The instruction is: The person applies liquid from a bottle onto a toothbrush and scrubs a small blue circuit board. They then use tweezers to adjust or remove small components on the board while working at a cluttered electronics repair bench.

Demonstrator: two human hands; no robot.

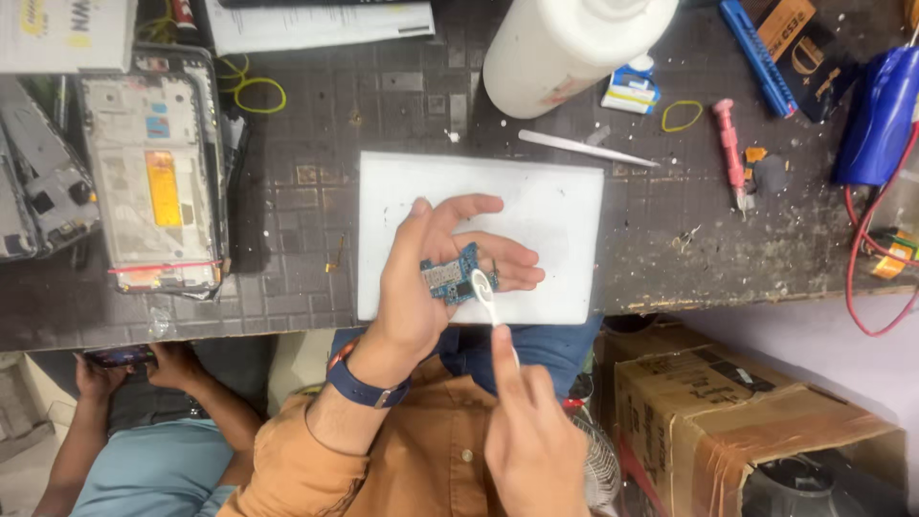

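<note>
Left hand (421, 287) pinches blue circuit board (458, 276) above white pad (555, 206), right hand (526, 431) pinching white swab (486, 292) against it; excess pressure risks dislodging small components

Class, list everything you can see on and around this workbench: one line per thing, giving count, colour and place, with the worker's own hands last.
circuit board: 1, blue, held over the white sheet
brush: 1, white, tip on the board
white sheet: 1, white, bench centre
phone frame: 1, grey with orange patch, left
bottle: 1, white, top centre
pry stick: 1, white, above the sheet
rubber bands: 2 plain to see, yellow, top left and top right
screwdriver: 1, pink, right
blue tool: 1, blue, far right
red wire: 1, red, right edge
cardboard box: 1, brown, floor right
other person: 1, light blue shirt, bottom left
wristband: 1, dark blue, left wrist
left hand: holds the board
right hand: holds the brush
</note>
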